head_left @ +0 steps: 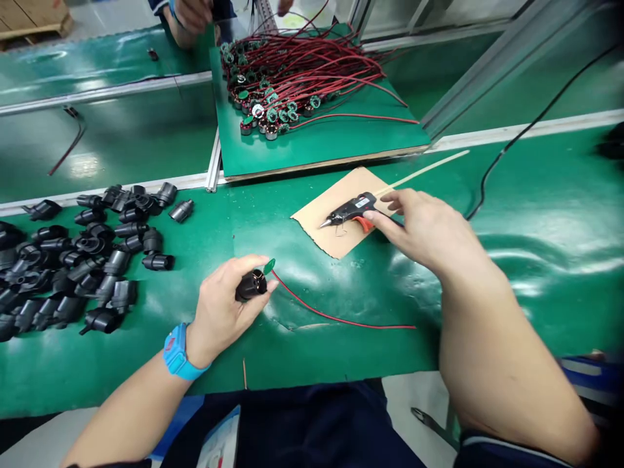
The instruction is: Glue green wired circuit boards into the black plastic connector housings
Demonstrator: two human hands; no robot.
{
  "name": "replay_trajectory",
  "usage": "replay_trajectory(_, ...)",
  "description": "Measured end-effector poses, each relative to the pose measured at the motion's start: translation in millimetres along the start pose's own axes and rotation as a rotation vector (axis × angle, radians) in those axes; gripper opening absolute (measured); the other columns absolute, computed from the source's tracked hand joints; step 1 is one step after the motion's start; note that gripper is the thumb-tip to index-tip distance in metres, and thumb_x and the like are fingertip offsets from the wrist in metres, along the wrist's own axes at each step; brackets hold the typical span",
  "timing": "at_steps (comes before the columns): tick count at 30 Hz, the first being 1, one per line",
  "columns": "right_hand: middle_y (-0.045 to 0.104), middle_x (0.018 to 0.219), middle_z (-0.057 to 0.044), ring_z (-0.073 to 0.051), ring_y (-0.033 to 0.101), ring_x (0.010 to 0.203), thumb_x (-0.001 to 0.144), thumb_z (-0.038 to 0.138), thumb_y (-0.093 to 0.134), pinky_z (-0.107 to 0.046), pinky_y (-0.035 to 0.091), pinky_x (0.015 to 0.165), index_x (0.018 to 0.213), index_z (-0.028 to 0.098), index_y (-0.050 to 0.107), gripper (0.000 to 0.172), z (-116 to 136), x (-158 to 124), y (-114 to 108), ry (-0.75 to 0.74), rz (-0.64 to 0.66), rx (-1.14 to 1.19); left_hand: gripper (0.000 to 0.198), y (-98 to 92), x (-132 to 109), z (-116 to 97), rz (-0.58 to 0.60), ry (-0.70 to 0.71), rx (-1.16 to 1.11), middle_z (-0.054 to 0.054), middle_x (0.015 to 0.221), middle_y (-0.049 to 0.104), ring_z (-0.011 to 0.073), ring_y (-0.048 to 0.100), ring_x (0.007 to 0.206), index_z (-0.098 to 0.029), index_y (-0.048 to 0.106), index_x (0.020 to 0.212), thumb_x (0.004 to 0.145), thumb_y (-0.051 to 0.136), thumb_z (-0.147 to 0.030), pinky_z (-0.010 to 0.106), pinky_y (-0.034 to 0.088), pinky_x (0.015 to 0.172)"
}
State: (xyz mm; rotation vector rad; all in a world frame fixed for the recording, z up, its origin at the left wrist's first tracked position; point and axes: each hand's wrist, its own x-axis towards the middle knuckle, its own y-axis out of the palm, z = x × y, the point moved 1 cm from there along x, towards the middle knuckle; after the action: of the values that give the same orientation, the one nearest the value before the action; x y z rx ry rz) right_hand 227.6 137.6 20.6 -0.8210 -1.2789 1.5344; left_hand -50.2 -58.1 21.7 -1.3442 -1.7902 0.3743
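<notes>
My left hand (227, 299) is closed around a black plastic cylindrical housing (251, 286), its open end facing right. At that opening, by my fingertips, sits a small green round disc (269, 266). A red wire (336, 318) runs from there to the right across the table. My right hand (424, 227) is at the handle of a black hot glue gun (353, 208) with an orange trigger, thumb and fingers apart on either side of it. The gun lies on a piece of cardboard (336, 244), nozzle pointing left. A pale glue stick (429, 169) sticks out of its back.
Many black plastic housings (97, 257) are heaped on the left of the green table (312, 364). A raised green board (312, 146) at the back carries a pile of red-wired round parts (273, 107). A black cable (502, 153) runs at right. Another person's hand (192, 14) shows at top.
</notes>
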Motion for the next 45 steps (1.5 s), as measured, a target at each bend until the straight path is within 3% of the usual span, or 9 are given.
replay_trajectory(6, 0.071, 0.104, -0.015, -0.031, 0.066, 0.093, 0.094, 0.056, 0.054, -0.047, 0.052, 0.078, 0.104, 0.021, 0.066, 0.038, -24, 9, 29, -0.065, 0.046, 0.093, 0.025, -3.9, 3, 0, -0.065, 0.071, 0.039, 0.001, 0.099, 0.078, 0.0142, 0.074, 0.088, -0.023, 0.067, 0.111, 0.088, 0.076, -0.020, 0.023, 0.059, 0.080)
replay_trajectory(11, 0.070, 0.097, -0.011, -0.026, 0.066, 0.082, 0.098, 0.054, 0.052, -0.042, 0.052, 0.070, 0.103, 0.022, 0.058, 0.033, -30, 3, 27, -0.150, -0.012, 0.248, 0.022, -6.4, 4, 1, -0.064, 0.071, 0.016, 0.001, 0.099, 0.080, 0.0138, 0.075, 0.085, -0.024, 0.071, 0.110, 0.089, 0.073, -0.016, 0.023, 0.060, 0.077)
replay_trajectory(15, 0.067, 0.082, -0.006, -0.023, 0.063, 0.067, 0.103, 0.050, 0.045, -0.037, 0.047, 0.061, 0.116, 0.022, 0.052, 0.032, -12, -11, 5, -0.138, -0.055, 0.303, 0.019, -6.7, 6, 0, -0.049, 0.000, 0.013, 0.001, 0.096, 0.080, 0.0146, 0.076, 0.081, -0.023, 0.071, 0.107, 0.088, 0.075, -0.019, 0.023, 0.059, 0.074)
replay_trajectory(18, 0.067, 0.084, -0.006, -0.022, 0.063, 0.068, 0.099, 0.052, 0.054, -0.036, 0.047, 0.061, 0.121, 0.022, 0.051, 0.038, 15, -22, -8, -0.178, -0.146, 0.326, 0.020, -6.6, 6, -3, -0.058, -0.083, -0.044, 0.001, 0.095, 0.080, 0.0141, 0.075, 0.079, -0.022, 0.071, 0.106, 0.087, 0.077, -0.021, 0.023, 0.059, 0.073)
replay_trajectory(21, 0.066, 0.087, -0.006, -0.023, 0.063, 0.069, 0.090, 0.053, 0.067, -0.036, 0.047, 0.061, 0.117, 0.021, 0.052, 0.044, 42, -33, -11, -0.277, -0.226, 0.299, 0.024, -6.6, 6, -4, -0.052, -0.154, -0.094, -0.001, 0.093, 0.078, 0.0119, 0.072, 0.076, -0.024, 0.070, 0.107, 0.085, 0.079, -0.022, 0.020, 0.057, 0.070)
replay_trajectory(25, 0.067, 0.093, -0.009, -0.025, 0.066, 0.080, 0.091, 0.042, 0.068, -0.038, 0.050, 0.066, 0.110, 0.023, 0.053, 0.031, 64, -42, -8, -0.417, -0.300, 0.255, 0.023, -6.8, 5, -5, -0.042, -0.221, -0.156, -0.003, 0.087, 0.075, 0.0111, 0.070, 0.072, -0.023, 0.069, 0.103, 0.083, 0.081, -0.024, 0.020, 0.056, 0.067)
replay_trajectory(31, 0.066, 0.091, -0.009, -0.026, 0.066, 0.082, 0.094, 0.034, 0.064, -0.039, 0.051, 0.068, 0.112, 0.023, 0.052, 0.024, 75, -47, -10, -0.472, -0.303, 0.245, 0.025, -5.1, 5, -8, 0.000, -0.330, -0.292, -0.003, 0.080, 0.072, 0.0103, 0.067, 0.065, -0.022, 0.067, 0.101, 0.082, 0.083, -0.026, 0.020, 0.055, 0.061)
replay_trajectory(38, 0.067, 0.097, -0.009, -0.027, 0.065, 0.092, 0.097, 0.036, 0.061, -0.040, 0.051, 0.075, 0.109, 0.023, 0.055, 0.019, 78, -45, -2, -0.461, -0.184, 0.353, 0.024, -3.4, 5, -12, 0.014, -0.326, -0.317, -0.004, 0.078, 0.070, 0.0094, 0.065, 0.064, -0.022, 0.068, 0.099, 0.082, 0.083, -0.027, 0.019, 0.055, 0.060)
replay_trajectory(45, 0.066, 0.097, -0.009, -0.026, 0.064, 0.091, 0.098, 0.037, 0.057, -0.038, 0.049, 0.074, 0.110, 0.021, 0.056, 0.020, 77, -45, -1, -0.453, -0.179, 0.342, 0.025, -3.9, 4, -12, 0.026, -0.357, -0.349, -0.005, 0.077, 0.069, 0.0082, 0.064, 0.062, -0.022, 0.068, 0.100, 0.081, 0.083, -0.025, 0.017, 0.053, 0.058)
